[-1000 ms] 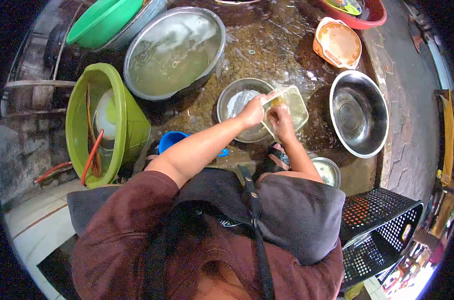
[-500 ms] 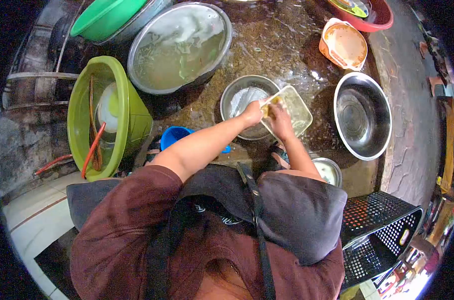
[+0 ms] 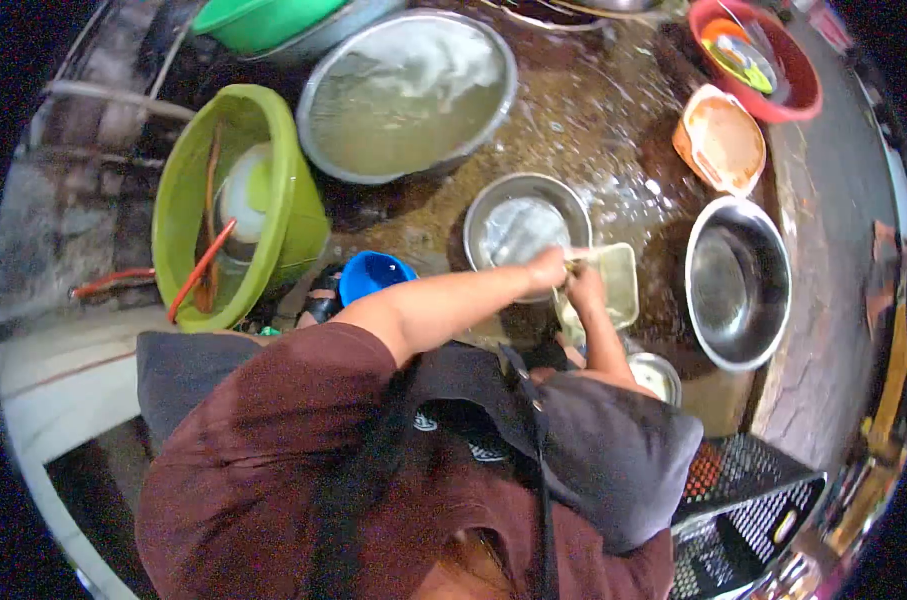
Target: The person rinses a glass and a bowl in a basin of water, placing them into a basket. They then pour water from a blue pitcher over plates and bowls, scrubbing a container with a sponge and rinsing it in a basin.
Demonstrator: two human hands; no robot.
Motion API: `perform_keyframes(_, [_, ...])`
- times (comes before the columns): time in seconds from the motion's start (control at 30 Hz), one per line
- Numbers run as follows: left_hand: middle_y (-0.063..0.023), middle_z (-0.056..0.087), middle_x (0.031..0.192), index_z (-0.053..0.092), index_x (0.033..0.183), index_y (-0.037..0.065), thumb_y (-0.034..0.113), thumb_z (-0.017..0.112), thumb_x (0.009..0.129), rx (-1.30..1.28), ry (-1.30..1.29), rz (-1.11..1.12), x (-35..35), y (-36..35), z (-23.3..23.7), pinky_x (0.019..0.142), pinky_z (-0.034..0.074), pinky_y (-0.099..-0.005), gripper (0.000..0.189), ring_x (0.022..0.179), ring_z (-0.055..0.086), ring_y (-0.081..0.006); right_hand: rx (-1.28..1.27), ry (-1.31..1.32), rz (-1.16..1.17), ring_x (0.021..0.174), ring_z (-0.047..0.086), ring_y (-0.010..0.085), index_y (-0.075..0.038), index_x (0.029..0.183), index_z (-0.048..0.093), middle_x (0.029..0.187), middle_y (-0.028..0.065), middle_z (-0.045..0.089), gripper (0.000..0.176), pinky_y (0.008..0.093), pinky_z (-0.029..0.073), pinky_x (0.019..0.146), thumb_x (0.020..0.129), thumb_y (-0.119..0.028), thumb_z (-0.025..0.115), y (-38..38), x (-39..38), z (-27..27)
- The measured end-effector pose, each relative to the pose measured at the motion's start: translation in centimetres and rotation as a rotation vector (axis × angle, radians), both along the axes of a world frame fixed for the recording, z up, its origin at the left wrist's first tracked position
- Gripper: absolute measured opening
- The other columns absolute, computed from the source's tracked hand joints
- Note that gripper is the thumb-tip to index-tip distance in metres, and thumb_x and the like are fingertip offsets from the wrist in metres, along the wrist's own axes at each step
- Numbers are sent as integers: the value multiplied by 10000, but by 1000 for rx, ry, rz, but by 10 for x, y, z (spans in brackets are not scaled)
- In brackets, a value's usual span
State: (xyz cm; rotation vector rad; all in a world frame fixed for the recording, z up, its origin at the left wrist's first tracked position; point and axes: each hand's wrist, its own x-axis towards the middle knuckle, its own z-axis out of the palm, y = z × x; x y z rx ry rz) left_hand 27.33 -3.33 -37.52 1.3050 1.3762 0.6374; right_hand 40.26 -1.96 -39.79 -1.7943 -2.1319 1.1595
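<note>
My left hand (image 3: 548, 270) is closed on the near-left rim of a pale, clear rectangular plastic container (image 3: 623, 275). Close beside it, my right hand (image 3: 585, 290) has its fingers curled at the same rim. A small yellowish scrap shows between the two hands, too blurred to name. The container is tilted and its inside faces up toward me. Just left of it a round metal basin (image 3: 478, 225) stands on the wet floor with whitish, sudsy water in it; my left hand covers part of its near edge.
A large grey tub (image 3: 308, 125) of cloudy water and a green tub (image 3: 283, 180) stand left. A blue dipper (image 3: 373, 275) is near my foot. At right are a steel basin (image 3: 723, 290), an orange-white basket (image 3: 728, 145), a red basin (image 3: 798, 100) and a black crate (image 3: 743, 480).
The container has turned more upright in its outline, and my right hand has moved from inside it to its left rim beside my left hand. The whole view has shifted a little.
</note>
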Motion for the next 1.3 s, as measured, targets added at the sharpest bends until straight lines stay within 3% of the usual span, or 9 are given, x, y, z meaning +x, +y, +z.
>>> perform_keyframes(0.13, [-96, 630, 1000, 594, 1099, 75, 81, 481, 842, 8, -33, 42, 5, 0, 27, 836, 420, -287, 281, 906, 555, -140, 101, 140, -304, 842, 573, 359, -42, 925, 611, 888, 195, 607, 206, 422, 444, 726, 776, -128, 499, 9, 23, 3])
perform_keyframes(0.2, [-82, 625, 976, 589, 1083, 56, 98, 475, 857, -178, -445, 251, 13, 5, 24, 827, 424, -294, 257, 889, 551, -141, 778, -337, 180, 836, 564, 357, -70, 956, 592, 875, 186, 605, 211, 431, 435, 721, 785, -93, 470, 3, 40, 4])
perform_keyframes(0.37, [-62, 614, 961, 581, 979, 23, 194, 490, 884, -223, -584, 336, 18, 18, 12, 795, 438, -301, 216, 883, 540, -138, 209, -484, 290, 913, 559, 368, -73, 1060, 552, 984, 214, 594, 300, 432, 435, 767, 783, -185, 520, -22, 42, 3])
perform_keyframes(0.47, [-112, 592, 824, 581, 908, -19, 177, 416, 859, -508, -1241, 750, 42, 14, -6, 673, 467, -339, 261, 716, 565, -219, 9, 201, -76, 842, 571, 371, -51, 1146, 517, 1039, 242, 568, 401, 411, 446, 735, 803, -257, 492, -36, 38, -18])
perform_keyframes(0.6, [-64, 615, 984, 570, 1074, 12, 34, 474, 819, -111, -443, 336, 30, 6, -12, 816, 450, -272, 273, 894, 557, -131, 56, 306, -166, 792, 591, 340, -1, 1182, 471, 942, 242, 593, 421, 400, 454, 727, 819, -215, 478, -43, 22, 2])
perform_keyframes(0.7, [-83, 618, 1001, 554, 1122, 5, 112, 403, 874, -312, -1007, 339, 9, 24, -19, 816, 466, -296, 310, 864, 592, -162, 112, -47, 44, 805, 567, 407, 0, 981, 547, 836, 263, 579, 263, 475, 450, 697, 773, -153, 500, -40, 23, 52])
perform_keyframes(0.83, [-83, 638, 970, 581, 1101, 18, 147, 480, 848, -254, -779, 190, -4, 35, -21, 788, 476, -301, 301, 849, 605, -180, 460, -496, 452, 729, 586, 331, -59, 870, 562, 760, 156, 586, 132, 438, 456, 611, 769, -134, 520, -16, 57, 28])
perform_keyframes(0.9, [-83, 648, 971, 587, 1112, 45, 105, 510, 811, 148, 71, -119, -18, 35, 15, 794, 465, -295, 317, 846, 607, -163, 646, -470, 415, 710, 561, 273, -99, 825, 586, 778, 111, 562, 110, 396, 441, 600, 733, -108, 526, -3, 79, 21])
perform_keyframes(1.3, [-63, 627, 1031, 578, 1109, 3, 27, 509, 831, -3, -439, 168, -6, 37, 12, 832, 443, -279, 288, 898, 552, -107, 544, -436, 238, 831, 572, 336, -73, 1025, 548, 852, 187, 582, 277, 438, 445, 719, 756, -90, 482, -7, 52, -11])
